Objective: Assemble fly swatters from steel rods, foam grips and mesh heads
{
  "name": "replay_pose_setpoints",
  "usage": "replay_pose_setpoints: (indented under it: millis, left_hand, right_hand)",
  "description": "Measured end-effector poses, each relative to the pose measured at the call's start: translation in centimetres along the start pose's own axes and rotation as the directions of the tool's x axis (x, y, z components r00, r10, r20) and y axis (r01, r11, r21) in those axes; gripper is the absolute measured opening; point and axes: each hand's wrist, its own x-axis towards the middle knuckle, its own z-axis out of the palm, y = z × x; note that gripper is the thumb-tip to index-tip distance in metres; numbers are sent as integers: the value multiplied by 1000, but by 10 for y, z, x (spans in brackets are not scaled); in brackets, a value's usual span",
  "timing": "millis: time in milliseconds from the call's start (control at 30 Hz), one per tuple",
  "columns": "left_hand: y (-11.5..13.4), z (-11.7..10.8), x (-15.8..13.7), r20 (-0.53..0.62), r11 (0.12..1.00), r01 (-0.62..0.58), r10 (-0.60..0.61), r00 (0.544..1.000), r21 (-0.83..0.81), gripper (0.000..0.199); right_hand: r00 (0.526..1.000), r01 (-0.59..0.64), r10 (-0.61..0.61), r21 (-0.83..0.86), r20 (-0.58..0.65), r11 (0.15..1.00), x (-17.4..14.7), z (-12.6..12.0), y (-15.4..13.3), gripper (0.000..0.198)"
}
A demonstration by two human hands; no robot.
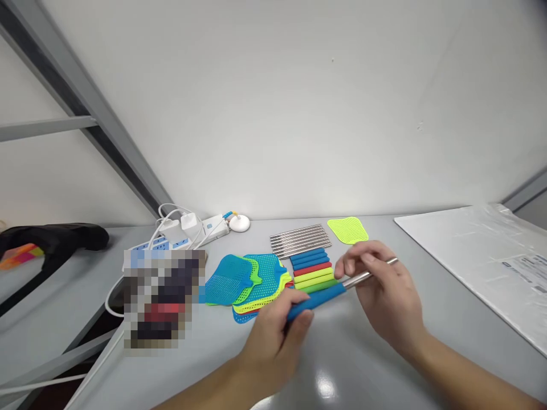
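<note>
My left hand (277, 330) is closed round a blue fly swatter handle (322, 299). From its far end a thin metal rod (358, 279) runs to my right hand (388, 290), whose fingers are curled round it. Just beyond my hands lies a row of blue, red, yellow and green handles (313, 274). Behind them several metal rods (299, 239) rest side by side. Perforated swatter heads (265, 276) in blue, green, yellow and red overlap in a pile left of the handles. One yellow swatter head (348, 230) lies apart, near the wall.
At the left, a power strip (179, 244) carries white plugs and cables, beside a small round white device (239, 222). A pixelated block hides most of an object in front of them. A flat white plastic-wrapped package (478, 256) covers the right side. The wall closes off the back.
</note>
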Motion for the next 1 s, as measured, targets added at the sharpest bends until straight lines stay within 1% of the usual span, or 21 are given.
replay_pose_setpoints:
  millis: [33, 67, 133, 200, 233, 267, 333, 400, 433, 500, 567, 600, 667, 767, 833, 933, 1000]
  left_hand:
    - [0, -2, -1, -106, 999, 4, -8, 994, -40, 19]
    - [-1, -4, -1, -208, 996, 6, -24, 978, -86, 20]
    - [-1, -8, -1, -379, 984, 0, -70, 923, -181, 19]
    - [0, -13, 1, -478, 972, -18, -99, 873, -234, 17]
    - [0, -17, 3, -503, 972, -30, -95, 859, -235, 17]
    - [0, -20, 4, -507, 972, -37, -88, 858, -231, 18]
    - [0, -28, 8, -474, 969, -33, -89, 876, -243, 24]
    - [-1, -35, 13, -442, 960, -30, -101, 891, -279, 37]
    - [-2, -39, 16, -430, 955, -24, -110, 896, -294, 43]
    - [-2, -45, 21, -409, 953, 6, -136, 902, -302, 52]
    - [-2, -48, 25, -377, 958, 55, -163, 912, -282, 53]
    - [-2, -48, 25, -365, 964, 66, -161, 917, -258, 52]
    - [-4, -48, 25, -348, 982, 44, -108, 931, -185, 46]
    - [-10, -46, 21, -271, 997, -31, 11, 963, -68, 39]
    - [-15, -45, 19, -211, 995, -98, 93, 973, -12, 36]
    - [-19, -43, 20, -191, 971, -234, 237, 953, 38, 31]
    - [-17, -41, 20, -202, 959, -279, 282, 938, 44, 28]
  right_hand:
    - [1000, 4, -4, -69, 7, 998, 5, -4, 1, 17]
    - [999, 2, 3, -142, 34, 990, 9, -8, 3, 19]
    - [985, -19, 68, -292, 159, 956, 16, -16, 4, 21]
    - [936, -2, 155, -434, 316, 901, 20, -21, 4, 19]
    - [906, 40, 180, -502, 383, 864, 21, -22, 3, 18]
    - [876, 108, 190, -565, 442, 818, 21, -22, 1, 16]
    - [821, 279, 180, -656, 542, 701, 20, -21, -1, 15]
    - [767, 428, 167, -688, 619, 586, 17, -19, -1, 19]
    - [747, 481, 157, -688, 646, 543, 15, -19, -1, 19]
    - [725, 549, 130, -682, 676, 484, 12, -19, 2, 18]
    - [712, 583, 116, -675, 693, 452, 10, -21, 5, 17]
    - [711, 586, 115, -675, 694, 448, 10, -23, 6, 16]
    - [722, 568, 117, -681, 682, 461, 11, -25, 6, 15]
    - [743, 520, 120, -681, 658, 515, 16, -29, 4, 15]
    - [748, 487, 140, -680, 649, 548, 21, -31, 1, 16]
    - [748, 442, 190, -691, 636, 573, 26, -33, -1, 17]
    - [744, 414, 221, -695, 630, 588, 27, -34, -1, 18]
